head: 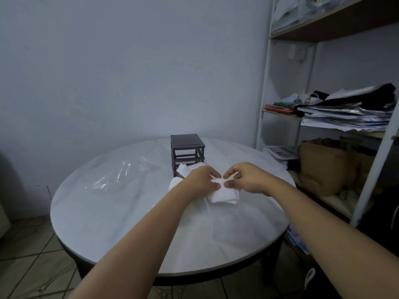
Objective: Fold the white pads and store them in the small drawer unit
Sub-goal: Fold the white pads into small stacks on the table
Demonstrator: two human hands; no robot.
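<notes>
While left hand (201, 180), right hand (245, 179) pinch white pad (224, 197) between them, drawer unit (187, 151) just behind.

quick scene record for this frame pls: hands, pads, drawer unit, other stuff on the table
left hand: pinches the top edge of the held pad
right hand: pinches the same edge, fingertips facing the left hand's
held pad: white, partly folded, lower part on the table
other pads: white, heaped in front of the drawer unit, partly behind the left hand
drawer unit: dark, upright, far side of the table
plastic bag: clear, crumpled, left of the pads
table: round, white top
</notes>
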